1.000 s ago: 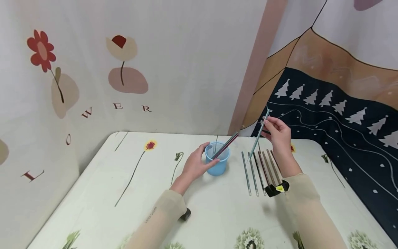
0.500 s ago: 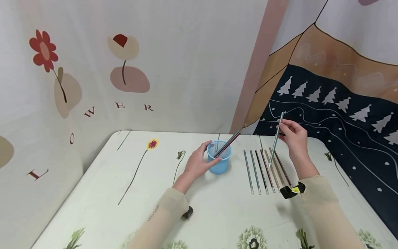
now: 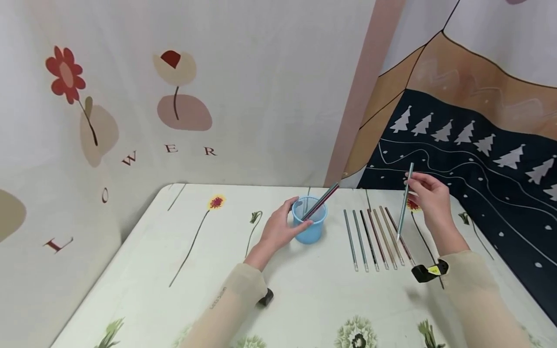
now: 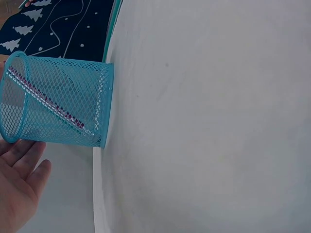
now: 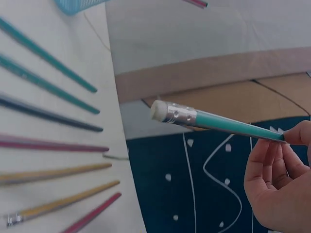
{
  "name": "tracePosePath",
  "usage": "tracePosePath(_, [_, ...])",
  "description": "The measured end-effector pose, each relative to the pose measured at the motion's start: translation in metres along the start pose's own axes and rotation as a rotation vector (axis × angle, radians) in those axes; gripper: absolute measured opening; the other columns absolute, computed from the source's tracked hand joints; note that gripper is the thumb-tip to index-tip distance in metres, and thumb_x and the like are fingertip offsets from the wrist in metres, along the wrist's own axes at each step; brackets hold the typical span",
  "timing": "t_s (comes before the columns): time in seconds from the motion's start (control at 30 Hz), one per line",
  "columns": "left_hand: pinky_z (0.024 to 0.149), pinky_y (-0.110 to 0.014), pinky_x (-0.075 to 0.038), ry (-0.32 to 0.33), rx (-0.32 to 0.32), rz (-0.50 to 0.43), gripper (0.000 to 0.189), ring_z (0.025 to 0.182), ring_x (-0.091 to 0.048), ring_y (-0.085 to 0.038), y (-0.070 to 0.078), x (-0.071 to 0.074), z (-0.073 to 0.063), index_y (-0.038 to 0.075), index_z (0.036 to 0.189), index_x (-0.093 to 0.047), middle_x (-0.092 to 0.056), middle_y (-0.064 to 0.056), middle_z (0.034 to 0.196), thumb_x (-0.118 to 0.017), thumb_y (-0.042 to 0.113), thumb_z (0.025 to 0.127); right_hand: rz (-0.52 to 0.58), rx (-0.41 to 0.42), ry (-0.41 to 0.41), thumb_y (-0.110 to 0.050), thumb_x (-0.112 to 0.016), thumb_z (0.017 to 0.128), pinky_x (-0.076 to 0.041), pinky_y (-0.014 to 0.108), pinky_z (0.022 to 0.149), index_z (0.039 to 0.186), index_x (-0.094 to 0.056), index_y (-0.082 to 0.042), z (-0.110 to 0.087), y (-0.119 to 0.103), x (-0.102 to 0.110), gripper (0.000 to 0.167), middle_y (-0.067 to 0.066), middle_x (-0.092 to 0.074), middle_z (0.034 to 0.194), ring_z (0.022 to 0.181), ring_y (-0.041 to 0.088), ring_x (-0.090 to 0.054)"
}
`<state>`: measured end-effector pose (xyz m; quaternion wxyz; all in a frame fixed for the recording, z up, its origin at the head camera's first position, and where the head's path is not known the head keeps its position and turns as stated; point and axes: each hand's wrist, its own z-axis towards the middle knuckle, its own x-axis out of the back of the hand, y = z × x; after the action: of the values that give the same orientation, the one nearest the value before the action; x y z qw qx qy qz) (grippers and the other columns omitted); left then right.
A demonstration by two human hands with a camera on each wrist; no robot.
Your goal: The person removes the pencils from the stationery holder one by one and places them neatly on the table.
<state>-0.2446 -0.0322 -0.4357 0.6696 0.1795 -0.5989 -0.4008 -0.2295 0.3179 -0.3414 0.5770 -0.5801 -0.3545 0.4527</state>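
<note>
A blue mesh pen cup (image 3: pixel 310 236) stands upright on the table, with my left hand (image 3: pixel 278 229) curved round its left side. Leaning out of the cup toward the upper right are a dark red and a teal pencil (image 3: pixel 321 202). In the left wrist view, pencils (image 4: pixel 46 102) show through the mesh. My right hand (image 3: pixel 435 205) pinches a teal pencil (image 5: pixel 228 124) near one end, tilted in the air, its white eraser end pointing down. Below it, side by side, lie several pencils (image 3: pixel 378 239) in teal, black, dark red and tan.
The table (image 3: pixel 304 299) wears a white flower-printed cover. A pale printed curtain (image 3: pixel 261 96) hangs behind it, and a dark blue cloth with white trees (image 3: pixel 474 164) drapes at the right. Beside the right wrist device (image 3: pixel 428 271) ends the row of pencils.
My right hand has moved to the right with the teal pencil, from the row's left end to its right end. The left hand stays on the cup.
</note>
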Motion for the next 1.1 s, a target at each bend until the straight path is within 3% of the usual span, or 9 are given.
tracePosePath(0.43, [0.111,-0.047,-0.048,-0.003,0.021,-0.015,0.08,0.136,-0.053,-0.028,0.003,0.001,-0.001,0.017,0.151,-0.041,-0.055,-0.007,0.148,-0.075,0.049,0.085,-0.102,-0.059,-0.033,-0.011,-0.059,0.099,-0.055,0.009,0.063,0.104,-0.064,-0.018,0.005,0.009,0.031,0.01,-0.021,-0.068,0.09,0.075,-0.006,-0.065])
tracePosePath(0.63, [0.112,-0.048,-0.047,-0.002,0.015,-0.024,0.08,0.137,-0.052,-0.028,0.004,0.001,-0.001,0.016,0.151,-0.041,-0.054,-0.008,0.148,-0.074,0.049,0.086,-0.282,-0.093,-0.03,-0.021,-0.059,0.1,-0.057,0.011,0.068,0.111,-0.066,-0.021,0.025,0.034,0.054,0.012,-0.02,-0.064,0.094,0.085,-0.002,-0.064])
tracePosePath(0.77, [0.112,-0.047,-0.047,-0.002,0.016,-0.021,0.08,0.137,-0.052,-0.027,0.004,0.001,-0.001,0.017,0.151,-0.041,-0.054,-0.007,0.149,-0.074,0.049,0.086,-0.312,-0.101,-0.043,-0.027,-0.065,0.097,-0.058,0.015,0.069,0.111,-0.069,-0.024,0.037,0.051,0.071,0.015,-0.019,-0.067,0.097,0.087,-0.001,-0.065])
tracePosePath(0.9, [0.112,-0.047,-0.047,-0.001,0.014,-0.018,0.08,0.137,-0.052,-0.027,0.004,0.002,0.0,0.016,0.151,-0.041,-0.054,-0.007,0.149,-0.074,0.049,0.086,-0.359,-0.099,-0.062,-0.023,-0.062,0.099,-0.058,0.013,0.068,0.108,-0.068,-0.024,0.034,0.054,0.071,0.011,-0.021,-0.065,0.094,0.084,-0.003,-0.064])
tracePosePath(0.97, [0.112,-0.048,-0.047,0.0,0.013,-0.021,0.08,0.137,-0.052,-0.028,0.004,0.002,0.0,0.016,0.151,-0.041,-0.054,-0.008,0.148,-0.074,0.049,0.086,-0.317,-0.105,-0.083,-0.019,-0.062,0.099,-0.057,0.013,0.065,0.107,-0.068,-0.021,0.031,0.053,0.069,0.011,-0.021,-0.066,0.09,0.081,-0.003,-0.065])
tracePosePath(1.03, [0.111,-0.048,-0.047,0.0,0.013,-0.022,0.08,0.136,-0.052,-0.028,0.003,0.002,0.0,0.016,0.151,-0.041,-0.054,-0.008,0.148,-0.074,0.049,0.086,-0.348,-0.097,-0.124,-0.019,-0.059,0.1,-0.057,0.012,0.066,0.105,-0.065,-0.023,0.027,0.052,0.068,0.01,-0.023,-0.064,0.089,0.082,-0.004,-0.064])
tracePosePath(1.1, [0.111,-0.048,-0.047,-0.003,0.014,-0.019,0.081,0.136,-0.053,-0.028,0.003,0.001,0.0,0.016,0.151,-0.041,-0.054,-0.008,0.148,-0.074,0.049,0.086,-0.304,-0.119,-0.107,-0.018,-0.064,0.097,-0.056,0.012,0.064,0.104,-0.069,-0.021,0.027,0.056,0.068,0.008,-0.021,-0.067,0.087,0.079,-0.004,-0.065])
